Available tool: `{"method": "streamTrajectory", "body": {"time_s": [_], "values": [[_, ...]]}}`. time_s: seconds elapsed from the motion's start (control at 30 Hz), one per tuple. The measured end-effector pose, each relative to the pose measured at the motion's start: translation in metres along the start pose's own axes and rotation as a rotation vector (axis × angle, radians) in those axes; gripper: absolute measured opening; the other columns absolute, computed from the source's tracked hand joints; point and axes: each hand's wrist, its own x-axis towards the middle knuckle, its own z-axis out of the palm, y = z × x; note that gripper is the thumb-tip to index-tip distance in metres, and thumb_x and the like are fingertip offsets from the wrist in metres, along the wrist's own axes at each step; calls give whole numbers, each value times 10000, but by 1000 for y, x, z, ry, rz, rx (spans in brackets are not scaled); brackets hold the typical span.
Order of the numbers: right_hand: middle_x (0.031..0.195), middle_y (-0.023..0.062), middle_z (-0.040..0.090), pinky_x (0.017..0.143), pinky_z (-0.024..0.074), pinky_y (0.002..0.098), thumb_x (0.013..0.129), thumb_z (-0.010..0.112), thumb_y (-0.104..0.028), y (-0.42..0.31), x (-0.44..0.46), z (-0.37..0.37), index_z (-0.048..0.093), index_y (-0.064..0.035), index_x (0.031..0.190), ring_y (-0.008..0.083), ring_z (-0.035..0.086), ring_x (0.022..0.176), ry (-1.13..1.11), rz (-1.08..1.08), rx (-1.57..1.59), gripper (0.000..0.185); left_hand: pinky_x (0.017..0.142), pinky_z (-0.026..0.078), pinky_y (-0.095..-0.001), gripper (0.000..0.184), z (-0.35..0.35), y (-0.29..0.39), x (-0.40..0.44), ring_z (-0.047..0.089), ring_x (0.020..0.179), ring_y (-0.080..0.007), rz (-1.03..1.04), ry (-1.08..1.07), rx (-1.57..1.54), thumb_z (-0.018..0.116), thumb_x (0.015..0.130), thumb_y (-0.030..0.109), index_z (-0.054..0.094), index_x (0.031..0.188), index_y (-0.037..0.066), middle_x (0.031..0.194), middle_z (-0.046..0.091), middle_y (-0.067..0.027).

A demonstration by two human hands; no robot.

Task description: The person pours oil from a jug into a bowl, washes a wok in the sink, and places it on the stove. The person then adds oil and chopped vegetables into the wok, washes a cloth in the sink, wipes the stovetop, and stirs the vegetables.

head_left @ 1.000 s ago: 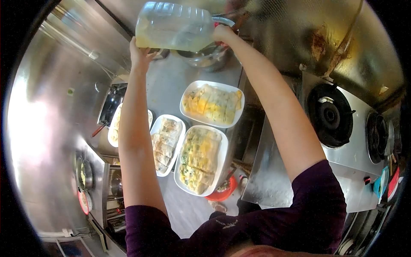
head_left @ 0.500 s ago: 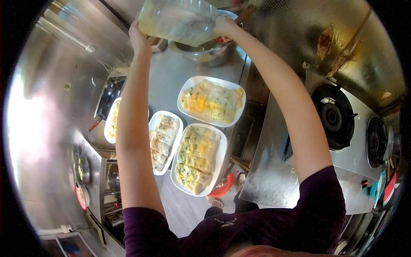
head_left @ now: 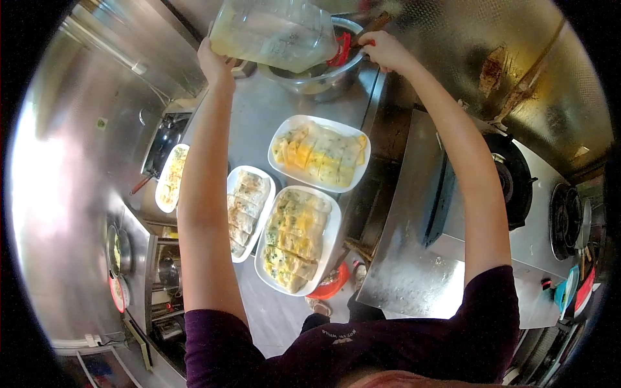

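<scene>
In the head view, the right hand (head_left: 391,54) has left the plastic jug (head_left: 275,33), baring its red neck, and curls beside the metal bowl (head_left: 318,85), its grip unclear. The left hand (head_left: 217,64), arm outstretched, clasps the jug's base; the jug lies sideways over the bowl.

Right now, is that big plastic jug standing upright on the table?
No, the left hand holds the plastic jug tipped on its side, with its red end over the metal bowl.
</scene>
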Motion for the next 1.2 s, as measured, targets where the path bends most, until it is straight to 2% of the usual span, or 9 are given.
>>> {"method": "streamTrajectory", "body": {"time_s": [0.1,0.2,0.3,0.4,0.5,0.57,0.8,1.07,1.2], "values": [[696,148,593,538,465,370,722,449,-127,-3,2,0,584,-23,918,261,579,555,73,-203,-114,259,847,350,-393,401,3,5,-6,425,1000,-250,-9,0,14,386,807,368,438,1073,72,1085,435,-84],[797,171,600,680,456,379,717,464,-141,-18,-2,-4,591,-42,934,299,588,724,-23,-42,-93,270,829,325,-401,371,5,5,-5,423,976,-227,-23,69,25,391,797,368,457,1051,106,1058,451,-63],[675,100,590,418,446,300,793,450,-163,-6,8,7,561,-68,1021,175,507,387,67,-207,-140,271,805,352,-380,395,2,8,-8,412,1013,-222,-32,73,73,401,794,384,437,1090,126,1111,431,-54],[691,107,588,416,446,293,792,452,-160,-7,10,8,565,-77,1018,170,510,392,65,-188,-127,265,730,334,-351,393,-1,10,-9,427,974,-199,-7,52,87,421,778,417,450,1069,155,1074,449,-26],[897,172,590,745,442,390,715,468,-140,-17,2,4,600,-75,941,328,567,838,54,-143,-129,270,701,333,-307,369,-3,4,-5,451,930,-177,54,64,52,420,784,388,469,1030,117,1030,470,-36],[880,156,598,672,466,385,757,446,-158,-10,14,13,585,-95,988,289,590,760,116,-286,-245,278,724,381,-262,335,-2,0,-4,482,893,-161,102,149,26,394,818,295,494,977,18,987,491,-79],[920,153,597,727,457,411,757,446,-155,-31,31,35,602,-71,928,307,571,871,73,-71,-646,246,720,348,-363,368,-1,8,-10,472,907,-175,-18,210,131,422,785,380,481,1032,114,1022,488,-36],[916,144,603,700,470,406,742,484,-146,-24,46,50,625,-43,844,294,586,850,205,-38,-627,202,839,312,-478,498,-24,-16,24,413,1058,-261,-304,155,13,400,782,455,432,1152,123,1163,439,-86],[930,144,601,697,474,395,721,516,-142,-22,56,62,627,-51,842,292,581,866,333,95,-546,189,876,287,-522,560,-18,-11,21,383,1099,-297,-419,-206,-225,301,799,486,403,1191,98,1201,413,-117]]}}
